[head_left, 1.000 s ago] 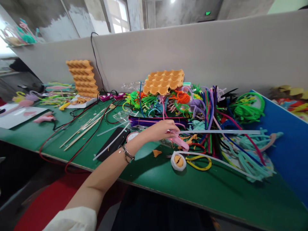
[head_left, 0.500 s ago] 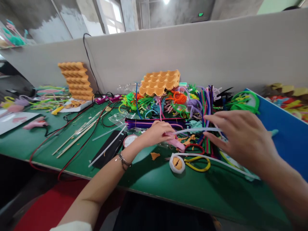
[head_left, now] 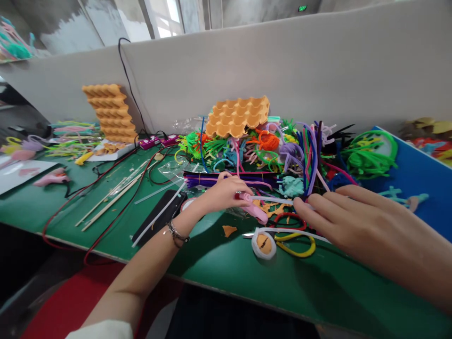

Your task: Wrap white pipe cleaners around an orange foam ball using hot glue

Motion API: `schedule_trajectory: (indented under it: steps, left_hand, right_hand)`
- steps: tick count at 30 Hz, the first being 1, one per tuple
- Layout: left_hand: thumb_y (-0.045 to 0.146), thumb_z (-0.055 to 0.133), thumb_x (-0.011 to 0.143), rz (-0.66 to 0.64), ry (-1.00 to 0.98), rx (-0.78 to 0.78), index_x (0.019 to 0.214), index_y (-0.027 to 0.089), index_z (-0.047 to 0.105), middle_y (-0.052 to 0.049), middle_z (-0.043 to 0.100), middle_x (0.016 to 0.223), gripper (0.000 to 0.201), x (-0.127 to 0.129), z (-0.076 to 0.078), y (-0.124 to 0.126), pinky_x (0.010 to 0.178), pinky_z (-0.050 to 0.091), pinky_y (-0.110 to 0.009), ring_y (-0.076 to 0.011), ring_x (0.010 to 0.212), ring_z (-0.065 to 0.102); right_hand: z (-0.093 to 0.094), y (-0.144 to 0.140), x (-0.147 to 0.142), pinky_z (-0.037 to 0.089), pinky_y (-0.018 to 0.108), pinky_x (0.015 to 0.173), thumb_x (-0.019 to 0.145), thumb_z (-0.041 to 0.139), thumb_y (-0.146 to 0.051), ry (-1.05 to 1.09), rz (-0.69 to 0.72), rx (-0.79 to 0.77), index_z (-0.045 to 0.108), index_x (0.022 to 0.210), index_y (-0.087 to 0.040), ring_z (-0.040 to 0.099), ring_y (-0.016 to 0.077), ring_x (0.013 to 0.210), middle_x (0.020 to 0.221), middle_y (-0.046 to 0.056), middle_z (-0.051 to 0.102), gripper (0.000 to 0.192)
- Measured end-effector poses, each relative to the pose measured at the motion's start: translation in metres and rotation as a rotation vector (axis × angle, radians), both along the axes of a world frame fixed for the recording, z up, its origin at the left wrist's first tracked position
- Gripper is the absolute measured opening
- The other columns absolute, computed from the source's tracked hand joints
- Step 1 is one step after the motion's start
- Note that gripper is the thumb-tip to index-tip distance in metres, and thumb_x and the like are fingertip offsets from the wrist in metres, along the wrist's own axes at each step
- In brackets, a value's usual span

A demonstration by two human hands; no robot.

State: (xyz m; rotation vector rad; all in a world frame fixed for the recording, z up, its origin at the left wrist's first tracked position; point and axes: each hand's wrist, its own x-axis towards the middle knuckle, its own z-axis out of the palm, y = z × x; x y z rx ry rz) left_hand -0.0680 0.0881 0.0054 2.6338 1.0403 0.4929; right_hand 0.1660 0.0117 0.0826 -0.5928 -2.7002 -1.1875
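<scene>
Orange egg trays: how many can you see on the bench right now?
2. One orange egg tray lies tilted on top of the pipe-cleaner pile at centre. The other egg tray stands against the partition at left. More may be hidden under the pile.

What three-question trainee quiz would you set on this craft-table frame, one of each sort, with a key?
1. True or false: the left hand grips the pink glue gun on the green table.
2. Which thing lies nearest in front of the right hand's fingertips? A) the clear glue stick B) the orange egg tray C) the black phone
3. Fill in: the small white ring near the table's front edge has an ____ centre.

Key: 1 true; 2 A; 3 orange.
</scene>
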Motion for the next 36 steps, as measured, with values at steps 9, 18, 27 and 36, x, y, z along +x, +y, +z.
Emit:
schedule_trajectory:
  steps: [9,18,27,36]
  left_hand:
    - [0.032,0.062,0.079,-0.003,0.017,0.021,0.088,0.020,0.067,-0.001,0.069,0.087,0.015,0.002,-0.003,0.002,0.083,0.023,-0.033,-0.0161,0.088,0.057]
    - [0.031,0.064,0.078,-0.020,0.019,0.029,0.086,0.019,0.067,-0.002,0.069,0.085,0.015,0.001,-0.001,-0.001,0.079,0.022,-0.034,-0.0167,0.084,0.058]
    - [0.028,0.061,0.080,-0.006,0.088,0.038,0.090,0.018,0.066,-0.004,0.067,0.089,0.016,0.004,0.001,-0.004,0.080,0.027,-0.033,-0.0185,0.088,0.056]
    - [0.032,0.064,0.077,0.057,0.013,0.047,0.090,0.018,0.066,-0.005,0.066,0.098,0.019,-0.005,0.000,-0.009,0.085,0.023,-0.036,-0.0197,0.096,0.055]
  right_hand:
    - [0.008,0.011,0.001,0.037,0.026,0.050,0.071,0.035,0.005,0.066,-0.011,-0.268,0.064,0.074,-0.020,0.055,0.0138,0.048,0.059,0.001,0.062,0.038]
    - [0.017,0.043,0.000,0.037,0.024,0.043,0.086,0.039,-0.034,0.308,-0.159,-0.820,0.064,0.072,-0.024,0.054,0.0116,0.044,0.055,-0.003,0.062,0.030]
    - [0.015,0.038,-0.004,0.033,0.025,0.046,0.082,0.045,-0.037,0.484,-0.302,-0.704,0.065,0.071,-0.022,0.054,0.0120,0.048,0.057,-0.001,0.063,0.027]
    - [0.004,0.018,0.040,0.040,0.029,0.056,0.076,0.043,-0.062,1.277,-0.476,-0.500,0.060,0.082,-0.020,0.054,0.0121,0.054,0.058,0.001,0.058,0.046]
